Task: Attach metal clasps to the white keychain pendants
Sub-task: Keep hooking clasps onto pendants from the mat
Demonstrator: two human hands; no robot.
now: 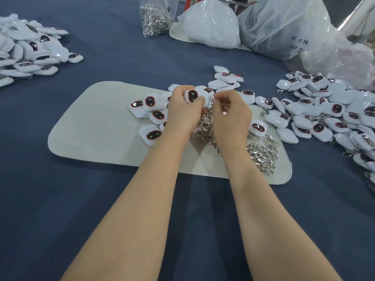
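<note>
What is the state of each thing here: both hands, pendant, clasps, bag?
left hand, grips held pendant
right hand, fingers curled, pinching at that pendant's edge
loose clasps, heaped on mat
right pendant pile, several with clasps on
clasp bag, upright, holds clasps

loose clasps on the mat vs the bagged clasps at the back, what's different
The loose clasps lie spread bare on the beige mat by the right hand; the bagged clasps sit bunched in a clear plastic bag on the blue cloth, farther off. Both are shiny silver metal.
</note>
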